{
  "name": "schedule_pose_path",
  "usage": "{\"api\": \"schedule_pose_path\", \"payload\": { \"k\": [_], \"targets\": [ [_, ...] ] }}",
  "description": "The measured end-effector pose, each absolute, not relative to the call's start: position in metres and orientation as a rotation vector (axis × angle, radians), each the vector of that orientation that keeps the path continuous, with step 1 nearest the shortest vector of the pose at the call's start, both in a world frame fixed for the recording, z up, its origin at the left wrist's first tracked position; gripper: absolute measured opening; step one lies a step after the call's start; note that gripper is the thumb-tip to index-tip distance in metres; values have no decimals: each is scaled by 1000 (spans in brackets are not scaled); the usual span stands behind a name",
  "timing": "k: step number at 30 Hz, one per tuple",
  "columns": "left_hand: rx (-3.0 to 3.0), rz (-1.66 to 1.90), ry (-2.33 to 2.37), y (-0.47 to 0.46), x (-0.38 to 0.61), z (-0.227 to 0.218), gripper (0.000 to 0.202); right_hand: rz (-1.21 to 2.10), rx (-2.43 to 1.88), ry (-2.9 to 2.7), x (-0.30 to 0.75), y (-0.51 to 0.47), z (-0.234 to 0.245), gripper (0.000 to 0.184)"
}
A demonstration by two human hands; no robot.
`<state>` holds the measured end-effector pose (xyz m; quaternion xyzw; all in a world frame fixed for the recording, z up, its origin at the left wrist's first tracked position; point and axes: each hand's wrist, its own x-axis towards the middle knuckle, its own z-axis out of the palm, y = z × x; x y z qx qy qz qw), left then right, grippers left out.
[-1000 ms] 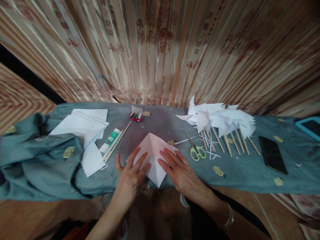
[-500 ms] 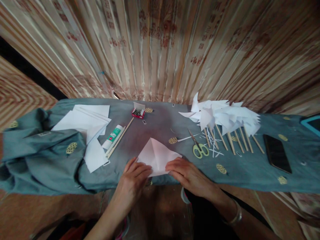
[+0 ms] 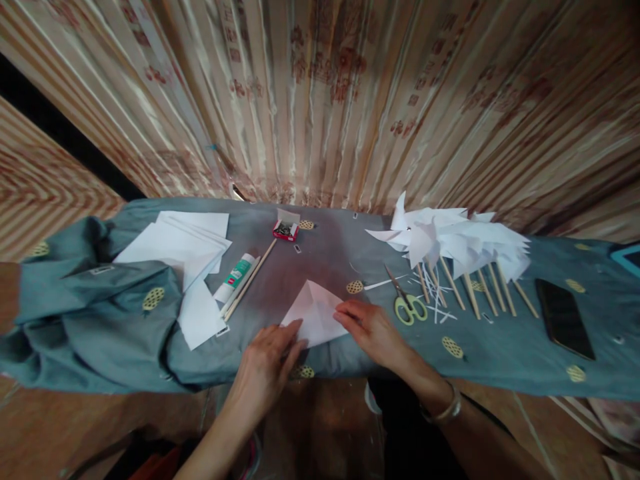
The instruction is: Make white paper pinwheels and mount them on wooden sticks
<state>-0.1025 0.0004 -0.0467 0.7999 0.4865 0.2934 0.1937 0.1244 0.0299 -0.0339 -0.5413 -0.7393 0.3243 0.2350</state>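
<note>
A creased white sheet of paper [image 3: 313, 310] lies near the table's front edge, one corner pointing away from me. My left hand [image 3: 270, 353] holds its lower left side, fingers bent over the edge. At the right side, my right hand [image 3: 367, 327] pinches the paper's edge between thumb and fingers, and that side is slightly lifted. Scissors with green handles [image 3: 410, 309] lie to the right of my right hand, blades apart. Beyond my left hand are a glue stick [image 3: 235, 277] and thin wooden sticks [image 3: 250, 280].
White paper pinwheels [image 3: 460, 237] on wooden sticks lie together at the right, with paper strips [image 3: 437, 297] beside them. A phone [image 3: 565, 319] is farther right. Paper sheets [image 3: 193, 233] and bunched cloth [image 3: 95, 307] occupy the left. A small red box [image 3: 286, 230] sits open at the back.
My right hand has moved up along the paper's right side and now pinches it there, folding that side inward. My left hand stays at the lower left. The view has shifted slightly.
</note>
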Motion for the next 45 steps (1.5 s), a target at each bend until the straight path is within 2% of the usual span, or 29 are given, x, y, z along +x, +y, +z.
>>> {"api": "schedule_pose_path", "payload": {
  "k": [4,11,19,25,31,45],
  "targets": [
    [2286,827,1426,3,-104,-52,39,711,-1516,-2118,117,33,-38,23],
    [2454,750,1414,11,-103,-51,33,446,-1462,-2179,106,39,-44,20],
    [2620,759,1482,12,-102,-42,27,442,-1517,-2113,103,44,-48,20],
    [2771,670,1242,-9,-78,-54,45,435,-1571,-2111,100,47,-48,15],
    [2832,579,1278,-13,-67,-71,44,409,-1626,-2087,98,49,-50,12],
    [2775,506,1301,-4,-71,-68,53,238,-1658,-2125,94,54,-51,14]
  ]
}}
